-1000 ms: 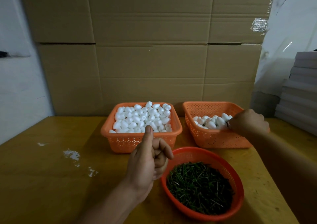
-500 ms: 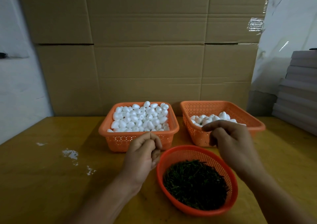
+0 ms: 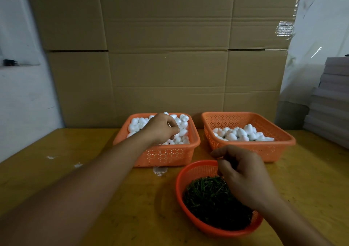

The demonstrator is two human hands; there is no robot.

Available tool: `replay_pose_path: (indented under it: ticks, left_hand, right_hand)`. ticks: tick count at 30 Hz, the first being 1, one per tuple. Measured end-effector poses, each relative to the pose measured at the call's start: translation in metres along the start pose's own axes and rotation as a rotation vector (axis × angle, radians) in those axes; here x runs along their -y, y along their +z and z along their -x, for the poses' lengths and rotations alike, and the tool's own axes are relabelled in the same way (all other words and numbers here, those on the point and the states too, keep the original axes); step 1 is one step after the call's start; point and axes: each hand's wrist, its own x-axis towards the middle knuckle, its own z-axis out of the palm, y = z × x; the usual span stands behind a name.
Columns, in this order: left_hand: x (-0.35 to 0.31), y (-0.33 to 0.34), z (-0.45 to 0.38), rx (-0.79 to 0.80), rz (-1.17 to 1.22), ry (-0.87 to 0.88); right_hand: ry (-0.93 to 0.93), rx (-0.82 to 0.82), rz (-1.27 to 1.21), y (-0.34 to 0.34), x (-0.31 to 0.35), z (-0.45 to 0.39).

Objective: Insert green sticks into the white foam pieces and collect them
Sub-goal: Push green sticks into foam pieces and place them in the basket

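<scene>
Cardboard backs the table. Left hand curls into foam; right hand curls over sticks (contents unclear). Pick one each; insert straight.

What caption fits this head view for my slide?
Left hand reaches into the left basket of white foam pieces while right hand hovers over green sticks in the round basket.

The left hand hides foam beneath it; its grip is unclear. The right hand covers sticks at 3 o'clock.
</scene>
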Motion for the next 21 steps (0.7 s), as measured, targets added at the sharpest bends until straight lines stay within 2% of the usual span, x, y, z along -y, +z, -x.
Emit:
replay_pose_path:
  ticks: [4, 9, 14, 18, 21]
  left_hand:
    - [0.002, 0.001, -0.027, 0.217, -0.158, -0.104]
    - [-0.002, 0.007, -0.044, 0.389, -0.373, -0.103]
    - [0.008, 0.023, -0.053, 0.423, -0.583, -0.011]
    - [0.01, 0.025, -0.057, 0.457, -0.496, -0.013]
    - [0.008, 0.028, -0.057, 0.406, -0.465, -0.025]
  right_hand:
    - [-0.022, -0.026, -0.02, 0.0, 0.0, 0.0]
    - [-0.088, -0.043, -0.03, 0.0, 0.003, 0.002]
    - [-0.127, -0.059, -0.024, 0.0, 0.004, 0.003]
    - [-0.132, -0.051, -0.038, 0.001, 0.003, 0.004]
    - [-0.134, -0.044, -0.034, 0.002, 0.002, 0.005]
